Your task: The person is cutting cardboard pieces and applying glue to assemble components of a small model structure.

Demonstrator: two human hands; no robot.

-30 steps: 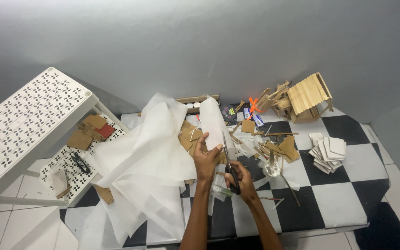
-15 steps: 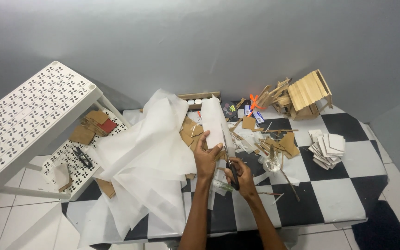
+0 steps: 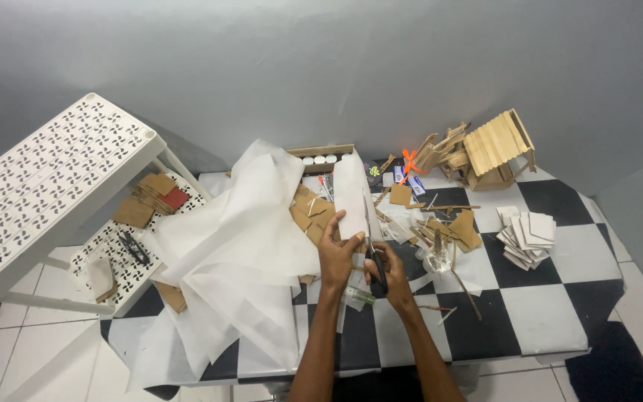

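The left hand [image 3: 338, 257] grips the near end of a white strip [image 3: 351, 195], its fingers curled around the edge, with the thumb on the left side. The strip runs away from the person toward the far side of the tabletop [image 3: 545, 320], standing up off the clutter rather than lying flat. The right hand [image 3: 388, 275] is closed through the black handles of the scissors [image 3: 374, 257]; the blades point away along the strip's right edge and look to be in it, though how far apart they stand cannot be told.

The strip looks thin and light, stiff enough to hold its length but easy to bend or crease, so it is best held low and close to the cut line, where the left hand has it. Pinching too hard would likely dent it.

Left of the hands lies a big crumpled white sheet [image 3: 240, 246], soft and limp. Cardboard scraps [image 3: 310, 216] sit under and beside the strip. To the right are a stack of white squares [image 3: 526, 234] and, at the far right, a small wooden house [image 3: 496, 149]. A white perforated shelf [image 3: 53, 179] stands at the left.
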